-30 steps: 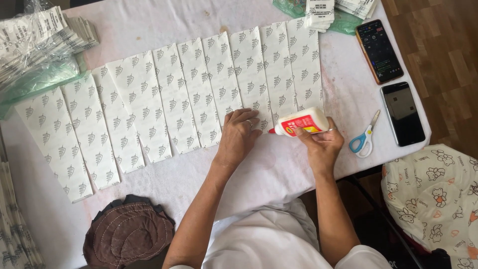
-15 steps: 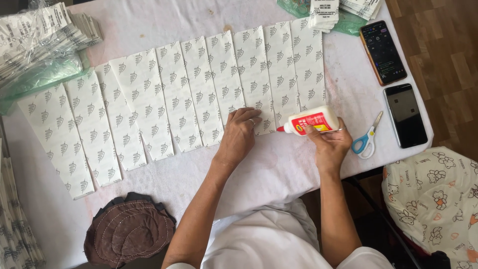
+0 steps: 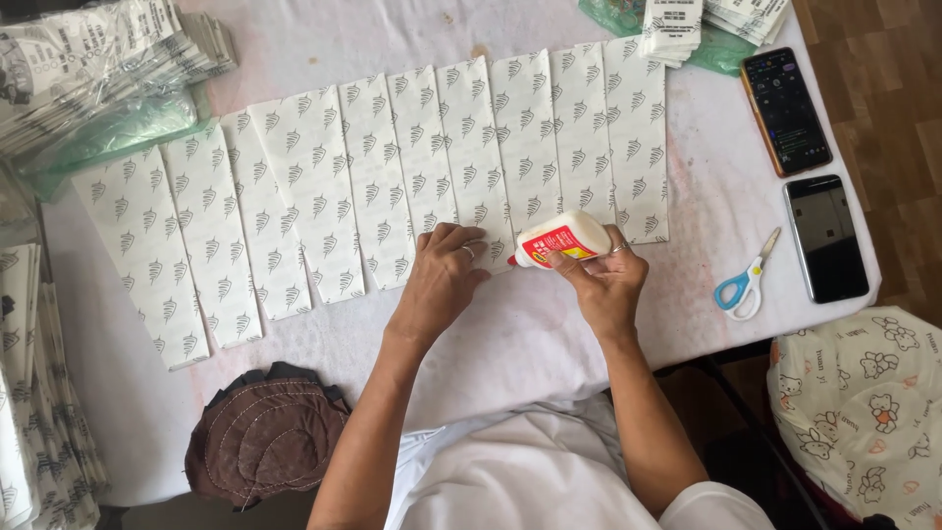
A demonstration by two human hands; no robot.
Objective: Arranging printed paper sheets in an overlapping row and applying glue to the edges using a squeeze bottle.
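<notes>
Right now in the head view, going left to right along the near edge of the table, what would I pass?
Brown quilted cloth → left hand pressing on the patterned paper strips → white glue bottle held in the right hand → blue-handled scissors → black phone.

glue bottle: glossy plastic | sheets: matt printed paper | tablecloth: matt white cloth

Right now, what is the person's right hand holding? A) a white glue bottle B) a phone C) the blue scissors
A: the right hand grips the white glue bottle, nozzle toward the paper strips; the blue scissors lie untouched on the table.
</notes>
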